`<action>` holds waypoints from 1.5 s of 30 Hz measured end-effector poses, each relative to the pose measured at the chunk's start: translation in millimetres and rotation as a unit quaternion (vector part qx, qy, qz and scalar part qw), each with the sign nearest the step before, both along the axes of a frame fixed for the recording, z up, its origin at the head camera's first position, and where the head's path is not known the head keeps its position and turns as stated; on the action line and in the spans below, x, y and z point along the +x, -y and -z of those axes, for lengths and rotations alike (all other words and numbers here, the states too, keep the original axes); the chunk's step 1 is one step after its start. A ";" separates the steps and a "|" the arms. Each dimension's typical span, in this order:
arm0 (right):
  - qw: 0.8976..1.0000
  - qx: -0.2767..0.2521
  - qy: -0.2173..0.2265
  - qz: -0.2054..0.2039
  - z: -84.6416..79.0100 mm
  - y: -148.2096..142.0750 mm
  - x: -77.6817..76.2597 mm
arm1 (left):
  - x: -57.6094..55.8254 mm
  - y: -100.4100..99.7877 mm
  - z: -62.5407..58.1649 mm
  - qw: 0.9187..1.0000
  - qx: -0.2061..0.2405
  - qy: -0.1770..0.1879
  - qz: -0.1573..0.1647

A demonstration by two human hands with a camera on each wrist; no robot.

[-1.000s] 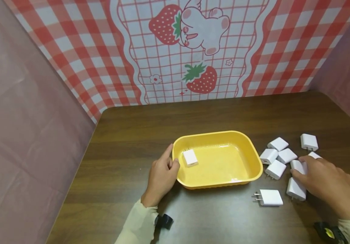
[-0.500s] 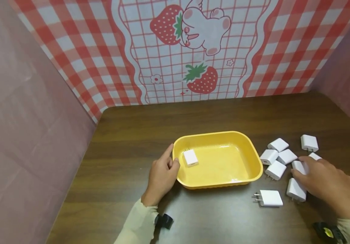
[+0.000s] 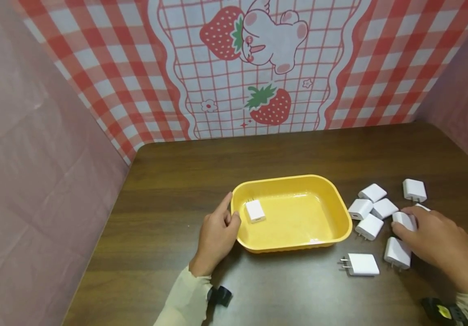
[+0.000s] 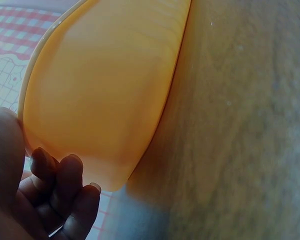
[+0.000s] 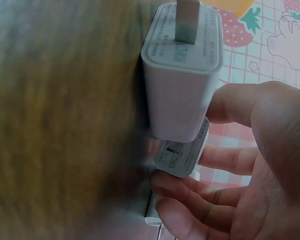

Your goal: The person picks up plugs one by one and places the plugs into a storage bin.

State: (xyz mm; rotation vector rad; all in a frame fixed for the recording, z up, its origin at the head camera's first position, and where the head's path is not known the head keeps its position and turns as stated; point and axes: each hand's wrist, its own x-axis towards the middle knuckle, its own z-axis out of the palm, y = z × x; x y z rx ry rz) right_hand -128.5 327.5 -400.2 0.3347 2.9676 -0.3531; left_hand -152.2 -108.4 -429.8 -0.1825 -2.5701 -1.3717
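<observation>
At the left end of a yellow plastic tray [image 3: 288, 248], my left hand [image 3: 216, 235] grips the rim. The left wrist view shows its thumb at the rim and fingers bent by the outer wall [image 4: 105, 95]. One white charger plug [image 3: 255, 211] lies inside, toward the tray's left end. Over on the right, my right hand [image 3: 441, 237] pinches another charger plug [image 3: 402, 220] between thumb and fingers; in the right wrist view this held plug [image 5: 180, 156] shows printed text. A nearer plug [image 5: 177, 100], prongs toward the camera, partly covers it there.
A cluster of several white plugs [image 3: 370, 213] sits right of the tray. One plug [image 3: 362, 264] lies in front with prongs pointing left, another [image 3: 414, 190] stands farther back. Behind the wooden table [image 3: 185, 181] hangs a red-and-white checked cloth [image 3: 124, 81].
My right hand has shifted slightly to the right with its plug, and a gap has opened between that plug and the one in front. The left hand and tray have stayed put.
</observation>
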 end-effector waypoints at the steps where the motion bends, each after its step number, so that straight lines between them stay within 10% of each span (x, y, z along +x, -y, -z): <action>1: 1.000 0.000 0.000 0.001 -0.8 0.3 0.2 | 0.0 0.0 -0.2 1.000 0.000 0.002 0.000; 18: 0.997 -0.024 -0.075 0.010 -9.8 7.0 1.3 | -3.5 -2.8 -1.1 1.000 -0.002 0.002 0.000; 26: 0.983 -0.093 -0.159 -0.020 -8.0 14.7 2.3 | -0.7 0.0 -0.7 1.000 0.002 0.004 0.000; 45: 0.961 -0.197 -0.191 -0.019 -29.7 57.4 -1.0 | -1.2 -2.4 1.6 1.000 -0.003 -0.014 0.002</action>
